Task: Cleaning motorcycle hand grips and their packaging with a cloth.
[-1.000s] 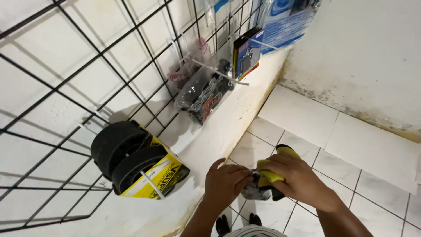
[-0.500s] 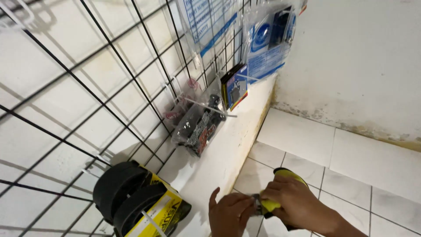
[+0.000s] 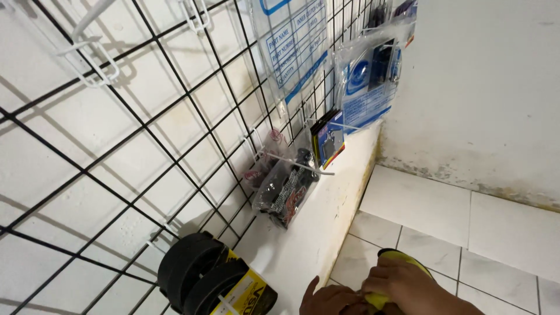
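At the bottom edge of the head view my right hand (image 3: 408, 286) is closed around a yellow object (image 3: 388, 294) with a dark rim. My left hand (image 3: 328, 300) touches the same object from the left, fingers curled, mostly cut off by the frame. What the object is cannot be made out. Both hands hover above the white tiled floor (image 3: 443, 221), close to the white wall base.
A black wire grid panel (image 3: 146, 146) covers the white wall. On its hooks hang black rubber rolls with a yellow card (image 3: 216, 286), a clear bag of dark parts (image 3: 289, 189), a small yellow-black pack (image 3: 328, 140) and blue-white blister packs (image 3: 370, 87). Empty white hooks (image 3: 93, 64) sit upper left.
The view has tilted upward along the grid. My hands with the yellow object have slid down to the bottom edge of the picture, still together.
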